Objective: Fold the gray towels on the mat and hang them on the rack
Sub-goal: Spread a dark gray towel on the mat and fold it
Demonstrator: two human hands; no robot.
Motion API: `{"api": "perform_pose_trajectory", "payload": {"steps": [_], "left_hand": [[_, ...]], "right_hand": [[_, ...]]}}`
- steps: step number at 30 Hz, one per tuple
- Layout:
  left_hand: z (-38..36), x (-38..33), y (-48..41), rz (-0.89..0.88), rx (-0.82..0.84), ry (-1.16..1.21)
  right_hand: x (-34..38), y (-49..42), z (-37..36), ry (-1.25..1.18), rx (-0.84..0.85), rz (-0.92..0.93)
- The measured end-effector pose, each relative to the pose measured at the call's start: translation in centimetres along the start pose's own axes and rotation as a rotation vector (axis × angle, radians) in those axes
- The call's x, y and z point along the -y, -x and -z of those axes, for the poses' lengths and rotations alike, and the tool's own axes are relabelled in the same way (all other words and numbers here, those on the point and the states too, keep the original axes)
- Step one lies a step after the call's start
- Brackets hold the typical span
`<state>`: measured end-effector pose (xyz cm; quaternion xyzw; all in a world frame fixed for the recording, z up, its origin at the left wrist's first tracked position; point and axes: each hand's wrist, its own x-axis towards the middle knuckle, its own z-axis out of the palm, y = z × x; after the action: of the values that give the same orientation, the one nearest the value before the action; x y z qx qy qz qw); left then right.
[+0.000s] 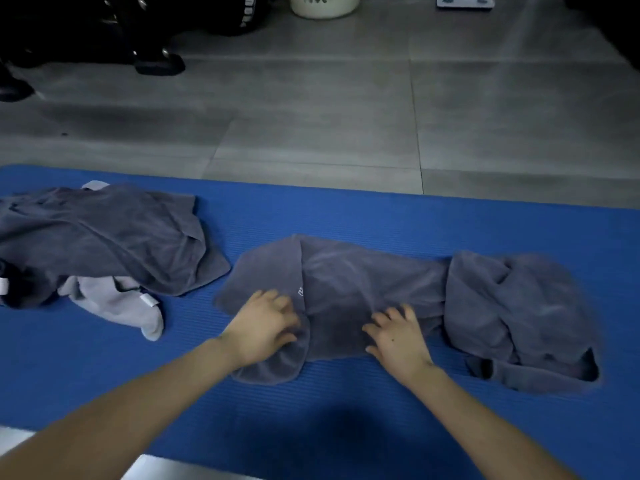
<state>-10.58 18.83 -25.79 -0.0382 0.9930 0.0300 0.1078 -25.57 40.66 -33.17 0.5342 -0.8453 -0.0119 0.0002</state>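
Gray tile floor, far half of view. Blue mat, ribbed, across foreground. Gray towel, mid-mat, laid lengthwise, right end bunched. Second gray towel, crumpled, mat's left end, over pale cloth. Left hand, fingers curled, gripping gray towel's left fold. Right hand, fingers spread, pressing same towel, holding nothing. White basket, far floor.
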Motion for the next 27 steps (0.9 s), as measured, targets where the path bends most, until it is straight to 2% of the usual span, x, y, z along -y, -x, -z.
{"api": "perform_pose_trajectory", "payload": {"steps": [3,7,11,15,16,18,21,23,27], "left_hand": [[-3.1,-2.4,-1.3,-0.140,-0.102,0.063],[-4.1,-5.3,-3.9,-0.133,-0.142,0.126],[-3.5,-7.5,-4.7,-0.072,-0.196,0.222],[-0.6,-7.2,-5.2,-0.015,-0.445,0.506],[0.6,-6.8,-5.3,0.009,-0.434,0.586],[3.2,-5.8,-5.4,0.051,-0.273,0.743],[6.4,-4.1,-5.4,0.021,-0.066,0.740],[7.9,-2.8,-5.4,0.071,-0.083,0.766],[8.3,-1.0,-6.0,0.176,-0.188,0.719]], "right_hand": [[-0.5,0.5,-2.0,0.027,-0.056,-0.029],[0.2,0.3,-2.1,-0.019,-0.221,0.011],[0.9,0.1,1.4,-0.348,-0.370,-0.275],[0.4,0.6,5.3,-0.652,-0.319,-0.357],[0.1,0.8,5.8,-0.647,-0.296,-0.331],[-0.3,1.0,6.4,-0.523,-0.288,-0.256],[-1.1,1.1,6.3,-0.244,-0.397,-0.230],[-1.8,1.9,6.0,-0.099,-0.448,-0.346],[-3.2,6.8,4.5,0.004,-0.353,-0.850]]}}
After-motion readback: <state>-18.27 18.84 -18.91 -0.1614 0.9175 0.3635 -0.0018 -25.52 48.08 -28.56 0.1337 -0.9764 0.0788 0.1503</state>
